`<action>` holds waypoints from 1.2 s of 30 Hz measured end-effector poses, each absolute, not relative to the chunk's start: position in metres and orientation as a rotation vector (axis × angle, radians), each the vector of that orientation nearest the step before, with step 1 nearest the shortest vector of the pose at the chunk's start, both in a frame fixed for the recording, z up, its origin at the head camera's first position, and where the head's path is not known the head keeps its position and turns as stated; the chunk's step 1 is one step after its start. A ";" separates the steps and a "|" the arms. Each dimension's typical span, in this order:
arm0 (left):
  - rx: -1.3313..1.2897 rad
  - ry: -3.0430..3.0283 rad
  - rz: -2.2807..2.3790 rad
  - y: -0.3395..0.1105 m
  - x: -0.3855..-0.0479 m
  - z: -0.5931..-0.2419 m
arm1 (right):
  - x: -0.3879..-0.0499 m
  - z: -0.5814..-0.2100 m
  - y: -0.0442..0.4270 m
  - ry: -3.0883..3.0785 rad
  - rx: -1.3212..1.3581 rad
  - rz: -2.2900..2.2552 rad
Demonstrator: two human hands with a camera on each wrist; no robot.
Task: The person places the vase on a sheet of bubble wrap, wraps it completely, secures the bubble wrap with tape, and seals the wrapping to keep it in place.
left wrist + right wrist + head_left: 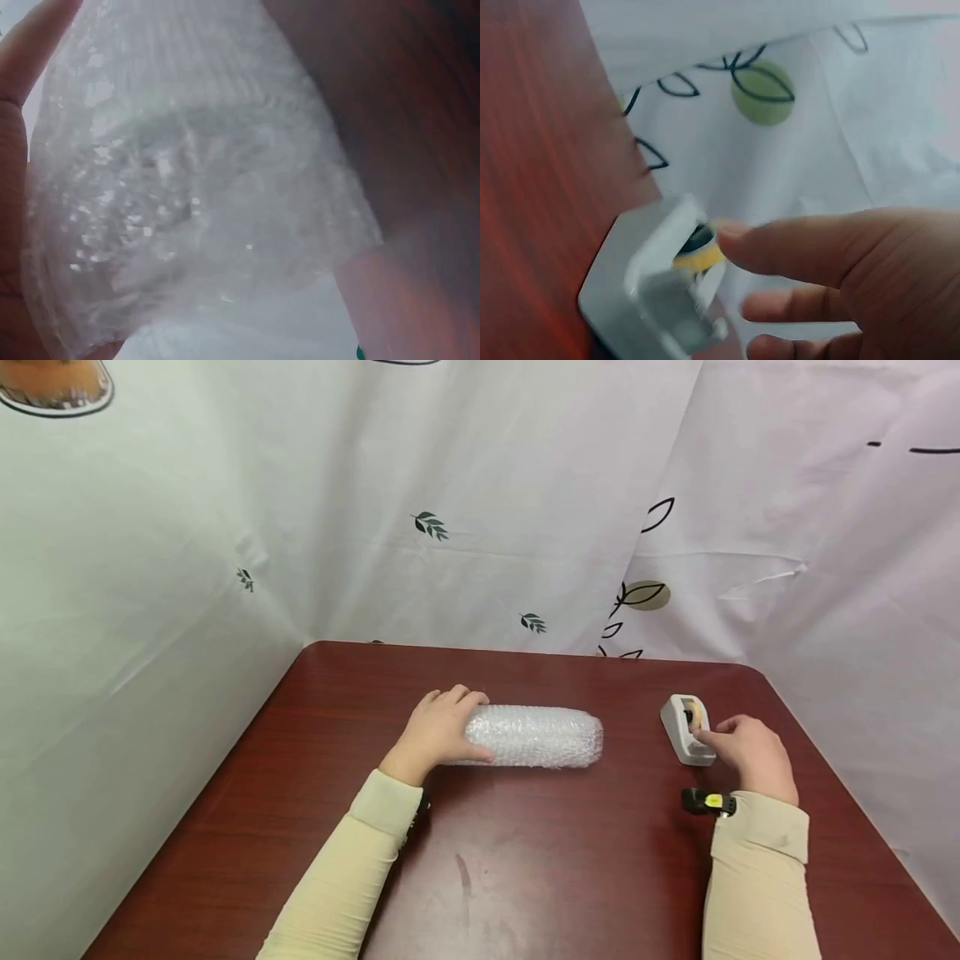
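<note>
A clear bubble-wrap roll (536, 737) lies lengthwise on the table. My left hand (442, 731) grips its left end, thumb on the near side and fingers over the far side. Bubble wrap (202, 172) fills most of the left wrist view, where only part of that hand shows at the edge. To the right stands a white tape dispenser (678, 735) holding a small yellowish tape roll (699, 259). My right hand (753, 756) is beside the dispenser. One fingertip is at the tape roll; the lower fingers extend apart from it, with nothing seen between them.
The dark red wooden table (540, 860) has a raised back edge line against white patterned cloth (480, 527). Cloth also hangs along the left and right sides. A dark smear (463, 875) marks the tabletop near the front.
</note>
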State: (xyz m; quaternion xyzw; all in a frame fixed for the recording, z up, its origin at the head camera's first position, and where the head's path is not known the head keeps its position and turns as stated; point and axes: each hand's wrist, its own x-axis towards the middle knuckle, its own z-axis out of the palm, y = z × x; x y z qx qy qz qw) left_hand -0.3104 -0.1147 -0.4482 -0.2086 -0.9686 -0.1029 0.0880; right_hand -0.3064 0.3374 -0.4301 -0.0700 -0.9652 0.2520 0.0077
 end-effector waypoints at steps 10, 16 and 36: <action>-0.484 -2.866 -0.286 -0.119 -0.314 -0.452 | -0.309 -0.441 0.337 -3.138 -0.284 0.869; -0.475 -2.848 -0.313 -0.119 -0.317 -0.455 | -0.312 -0.448 0.333 -3.062 -0.318 0.896; -0.525 -2.835 -0.379 -0.120 -0.321 -0.459 | -0.310 -0.443 0.329 -2.958 -0.428 0.999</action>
